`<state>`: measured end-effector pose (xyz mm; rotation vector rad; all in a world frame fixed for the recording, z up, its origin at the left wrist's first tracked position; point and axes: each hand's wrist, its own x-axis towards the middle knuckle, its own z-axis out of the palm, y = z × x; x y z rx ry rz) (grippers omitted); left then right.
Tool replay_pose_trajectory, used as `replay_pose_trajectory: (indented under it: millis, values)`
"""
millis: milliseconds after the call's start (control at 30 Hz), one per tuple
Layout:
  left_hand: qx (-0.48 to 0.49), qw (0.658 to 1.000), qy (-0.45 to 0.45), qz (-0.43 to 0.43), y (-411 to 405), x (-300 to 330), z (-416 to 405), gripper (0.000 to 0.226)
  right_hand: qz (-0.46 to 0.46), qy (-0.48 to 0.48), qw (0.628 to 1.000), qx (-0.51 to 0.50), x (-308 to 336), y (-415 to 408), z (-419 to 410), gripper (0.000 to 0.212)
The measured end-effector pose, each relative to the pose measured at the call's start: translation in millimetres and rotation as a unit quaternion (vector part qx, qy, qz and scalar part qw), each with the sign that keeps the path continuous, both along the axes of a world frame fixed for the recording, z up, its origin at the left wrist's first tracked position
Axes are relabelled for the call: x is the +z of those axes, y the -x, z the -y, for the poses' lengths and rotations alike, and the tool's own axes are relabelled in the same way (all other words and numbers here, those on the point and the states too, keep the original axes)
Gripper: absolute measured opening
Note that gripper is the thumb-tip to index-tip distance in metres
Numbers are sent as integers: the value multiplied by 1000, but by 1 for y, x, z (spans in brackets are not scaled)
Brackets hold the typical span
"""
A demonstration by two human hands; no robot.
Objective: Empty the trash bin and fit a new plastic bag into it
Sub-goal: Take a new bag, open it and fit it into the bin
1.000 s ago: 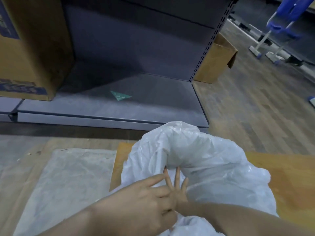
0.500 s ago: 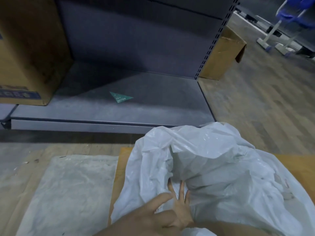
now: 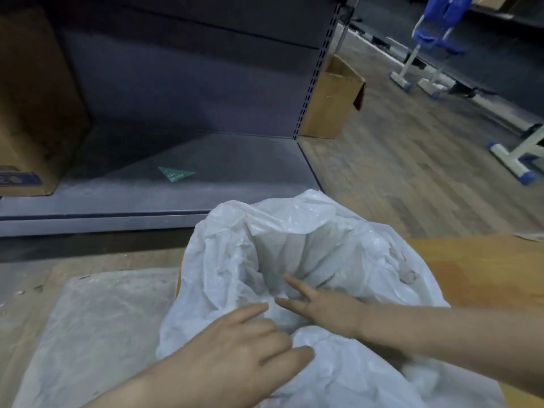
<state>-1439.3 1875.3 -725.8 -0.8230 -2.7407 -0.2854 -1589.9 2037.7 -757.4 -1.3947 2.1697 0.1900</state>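
While both hands work at its mouth, a crumpled white plastic bag (image 3: 309,260) billows up low in the middle of the view.
Left hand: left hand (image 3: 235,348) lies on the near fold of the bag, forefinger stretched forward, the other fingers loosely bent, thumb flat on the plastic; whether it pinches any film, cannot tell.
Right hand: right hand (image 3: 326,307) comes in from the right, two fingers straight and spread, pressing into the hollow of the bag; the rest of its fingers are hidden in the folds.
Bag position: over an orange-brown wooden bench (image 3: 485,275); the trash bin itself cannot be made out under the plastic.
Floor left: flat clear plastic sheet (image 3: 97,325) on wood flooring.
Shelf: dark metal shelf (image 3: 206,160) with a green triangular label (image 3: 175,173); its small print is unreadable.
Boxes: cardboard box (image 3: 32,113) on the shelf at left, blue printed label too blurred to read; open cardboard box (image 3: 329,107) on the floor beside the shelf upright.
Far right: blue and white frame legs (image 3: 412,66).
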Motion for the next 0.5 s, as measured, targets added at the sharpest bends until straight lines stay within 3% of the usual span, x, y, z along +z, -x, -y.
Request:
replay_pose_trajectory:
  millis: [67,133,267,300,367,433,467,500]
  values:
    - [12,999,-28,25,-1,3,-17,38,-90,-11,996,7,36,-2,-24,60]
    - [26,999,-26,22,-1,7,-27,56,-109,47,993,20,53,-16,-47,55]
    - [22,994,93,51,0,11,-30,48,-168,154,968,-108,63,-17,-99,70]
    - [27,990,123,56,-1,11,-32,41,-131,176,963,-157,58,-18,-107,77]
    - [32,983,172,58,-2,7,-35,36,36,260,926,-270,40,-26,-118,84]
    - [46,976,202,64,-2,5,-36,50,234,357,820,-383,16,-38,-120,80]
    - [49,976,203,53,-2,3,-36,53,286,399,766,-415,3,-43,-120,77]
    - [52,977,201,56,-3,3,-36,54,290,433,738,-429,-8,-49,-120,75]
